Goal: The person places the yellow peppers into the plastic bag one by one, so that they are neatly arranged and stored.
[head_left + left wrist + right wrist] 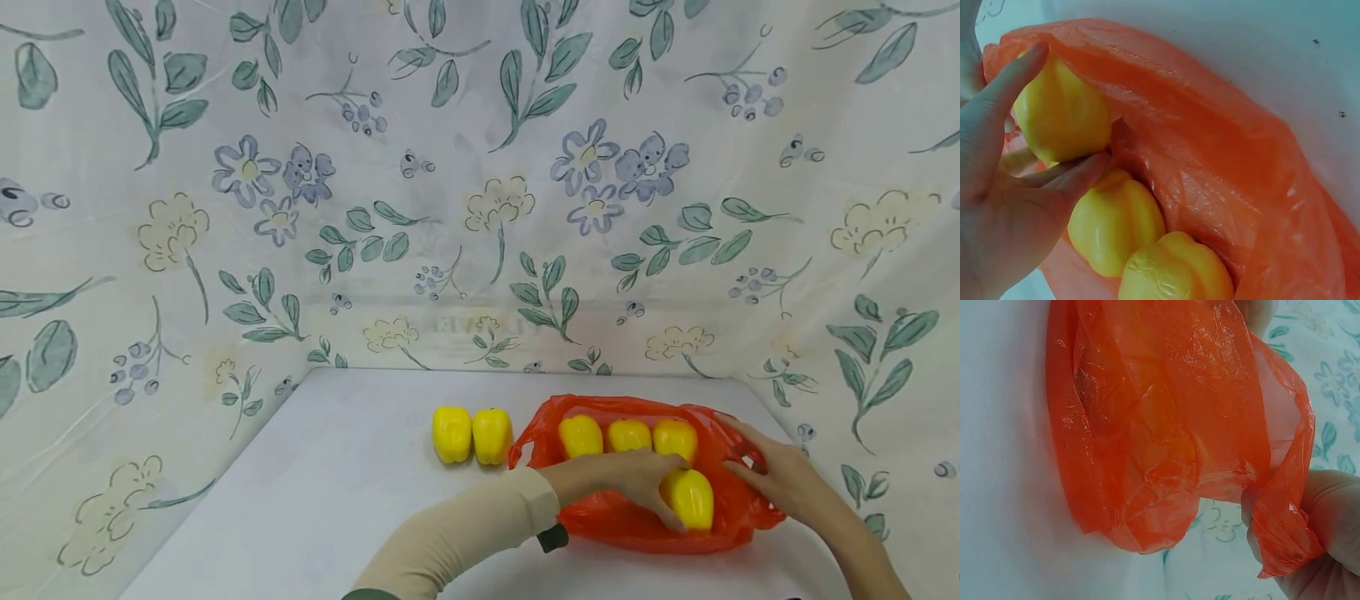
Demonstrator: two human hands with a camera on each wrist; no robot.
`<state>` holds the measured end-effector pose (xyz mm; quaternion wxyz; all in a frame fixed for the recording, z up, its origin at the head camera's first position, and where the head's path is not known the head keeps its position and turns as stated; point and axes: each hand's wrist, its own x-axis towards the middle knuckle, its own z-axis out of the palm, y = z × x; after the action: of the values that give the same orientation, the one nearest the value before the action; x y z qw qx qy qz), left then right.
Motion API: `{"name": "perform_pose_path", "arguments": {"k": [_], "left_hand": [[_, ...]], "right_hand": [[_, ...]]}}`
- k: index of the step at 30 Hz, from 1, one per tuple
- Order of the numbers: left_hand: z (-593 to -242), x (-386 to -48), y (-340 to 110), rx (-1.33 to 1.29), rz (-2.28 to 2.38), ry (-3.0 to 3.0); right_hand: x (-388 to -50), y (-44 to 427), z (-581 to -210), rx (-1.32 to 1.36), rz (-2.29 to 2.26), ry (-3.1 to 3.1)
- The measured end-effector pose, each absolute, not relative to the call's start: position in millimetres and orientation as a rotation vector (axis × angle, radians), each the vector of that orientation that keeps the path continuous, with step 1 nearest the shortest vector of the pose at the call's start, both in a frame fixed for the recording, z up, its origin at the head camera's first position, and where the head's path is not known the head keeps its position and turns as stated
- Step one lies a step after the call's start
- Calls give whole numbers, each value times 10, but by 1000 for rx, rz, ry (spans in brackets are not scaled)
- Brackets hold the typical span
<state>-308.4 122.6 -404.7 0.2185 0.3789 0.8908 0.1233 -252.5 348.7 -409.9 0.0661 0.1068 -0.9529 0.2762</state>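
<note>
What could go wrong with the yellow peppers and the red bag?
The yellow pepper in the left hand might slip and bump the other peppers in the red bag. The bag looks thin and see-through, so it could tear if the right hand, which grips its handle, pulls hard.

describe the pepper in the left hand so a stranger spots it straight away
On the white table, find the open red plastic bag at the right. At its near side, the left hand grips a yellow pepper. Unlike the three peppers lined up behind it, this one is held.
</note>
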Motion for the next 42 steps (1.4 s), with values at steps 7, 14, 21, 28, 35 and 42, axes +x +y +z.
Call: {"name": "perform_pose_path", "arguments": {"k": [7,14,21,28,35,42], "left_hand": [[-4045,-3046,1269,1051,275,2491],[-4072,-3022,1324,1041,192,2524],[-4019,-2993,1301,1035,166,2538],[-3897,-2929,1167,1078,93,2575],[-3823,-2874,811,1242,102,2614],[-3734,-2932,200,1308,243,2678]], "right_hand": [[-2516,3499,-4111,320,845,-2884],[-2512,3513,-4133,322,852,-2886],[-2503,3506,-4131,333,840,-2872],[-2501,3502,-4127,322,809,-2880],[-2521,3495,-4131,340,770,-2847],[-2548,3500,-4116,361,783,-2832]]}}
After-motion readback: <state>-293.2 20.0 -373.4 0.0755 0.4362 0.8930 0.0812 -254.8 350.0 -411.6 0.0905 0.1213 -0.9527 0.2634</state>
